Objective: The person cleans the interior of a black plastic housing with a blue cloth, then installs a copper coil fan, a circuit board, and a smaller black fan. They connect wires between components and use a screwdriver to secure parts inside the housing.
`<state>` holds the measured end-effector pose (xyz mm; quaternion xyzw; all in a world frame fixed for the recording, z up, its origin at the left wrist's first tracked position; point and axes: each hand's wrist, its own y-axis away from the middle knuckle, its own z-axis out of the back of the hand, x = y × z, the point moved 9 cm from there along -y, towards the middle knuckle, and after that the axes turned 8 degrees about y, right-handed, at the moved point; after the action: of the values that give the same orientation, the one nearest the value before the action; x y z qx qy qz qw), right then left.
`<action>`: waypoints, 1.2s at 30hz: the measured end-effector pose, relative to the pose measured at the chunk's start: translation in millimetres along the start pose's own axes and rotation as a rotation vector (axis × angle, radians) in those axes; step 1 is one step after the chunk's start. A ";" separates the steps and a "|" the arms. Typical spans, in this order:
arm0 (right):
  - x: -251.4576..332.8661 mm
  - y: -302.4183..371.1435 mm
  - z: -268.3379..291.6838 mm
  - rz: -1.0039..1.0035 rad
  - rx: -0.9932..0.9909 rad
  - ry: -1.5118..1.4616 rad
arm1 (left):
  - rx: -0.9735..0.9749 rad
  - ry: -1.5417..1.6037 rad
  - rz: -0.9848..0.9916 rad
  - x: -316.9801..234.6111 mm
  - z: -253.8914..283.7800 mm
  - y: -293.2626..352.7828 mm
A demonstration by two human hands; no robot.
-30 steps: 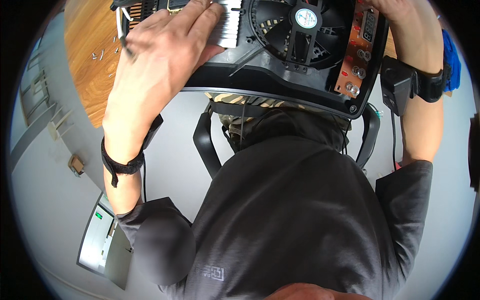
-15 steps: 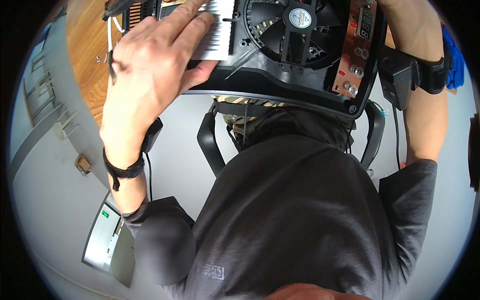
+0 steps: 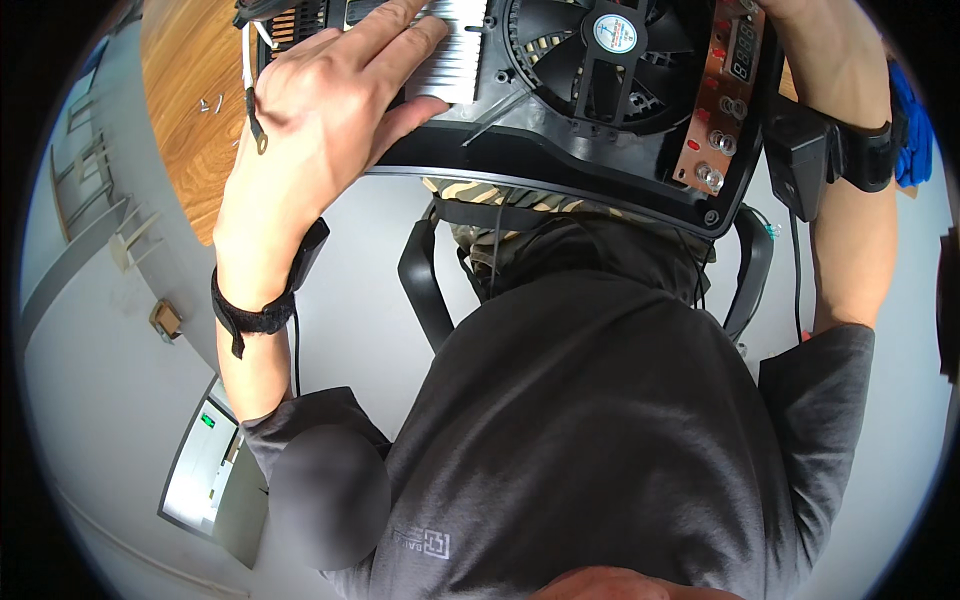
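Observation:
My left hand (image 3: 325,95) lies across a silver finned heat sink (image 3: 460,60), with fingers stretched out and the thumb apart at its near edge. The heat sink sits in a black plastic housing (image 3: 560,165), next to a round black fan (image 3: 612,60). Along the housing's right side runs a copper-coloured control board (image 3: 705,125) with a digit display and clear round buttons. A lead with a ring terminal (image 3: 259,135) hangs beside my left hand. Of my right hand (image 3: 793,8), only the base shows at the upper edge; its fingers are out of frame.
Small screws (image 3: 212,104) lie on the wooden table (image 3: 185,130), left of the housing. The housing's near edge overhangs my lap. Each wrist wears a strapped black device (image 3: 797,150) with a cable. A blue item (image 3: 912,130) is at the far right.
The housing has shifted slightly to the right, with its heat sink, fan and board. My left hand and the ring-terminal lead have moved right with it.

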<state>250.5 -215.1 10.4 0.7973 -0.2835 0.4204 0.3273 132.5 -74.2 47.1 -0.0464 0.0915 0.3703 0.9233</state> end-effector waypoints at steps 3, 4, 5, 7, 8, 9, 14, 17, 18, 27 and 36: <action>3.0 7.4 -1.9 -0.018 -0.051 0.030 | 0.033 -0.017 -0.019 7.2 -1.4 1.7; 0.8 7.1 -2.0 -0.055 -0.051 -0.001 | 0.040 -0.027 -0.043 9.0 -1.7 3.1; -0.7 8.0 -1.4 -0.089 -0.052 -0.032 | 0.025 -0.027 -0.060 7.4 -0.3 3.7; -9.8 4.7 1.1 -0.188 -0.032 -0.171 | -0.005 -0.025 -0.096 4.1 1.7 4.6; -7.6 3.6 0.8 -0.155 -0.012 -0.149 | 0.019 -0.046 -0.095 3.6 0.9 3.1; -6.2 3.1 0.3 -0.122 0.008 -0.127 | 0.042 -0.066 -0.094 2.3 0.8 1.1; -2.2 1.3 -4.5 -0.057 -0.022 -0.030 | 0.049 -0.121 -0.048 7.1 -10.8 5.4; -6.6 2.1 -7.8 -0.061 0.027 -0.123 | -0.005 -0.052 -0.050 5.8 -7.8 3.1; -4.5 5.4 -8.1 -0.042 0.021 -0.094 | 0.012 -0.055 -0.046 3.7 -6.6 1.6; -7.5 4.7 -10.1 -0.084 0.034 -0.092 | -0.091 -0.008 -0.007 12.5 -11.8 12.0; 6.5 1.5 -11.3 -0.100 0.048 -0.105 | 0.045 -0.032 -0.018 3.7 18.2 5.0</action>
<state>247.1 -208.6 21.3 0.8392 -0.2498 0.3677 0.3132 134.2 -65.3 64.0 -0.0207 0.0846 0.3605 0.9287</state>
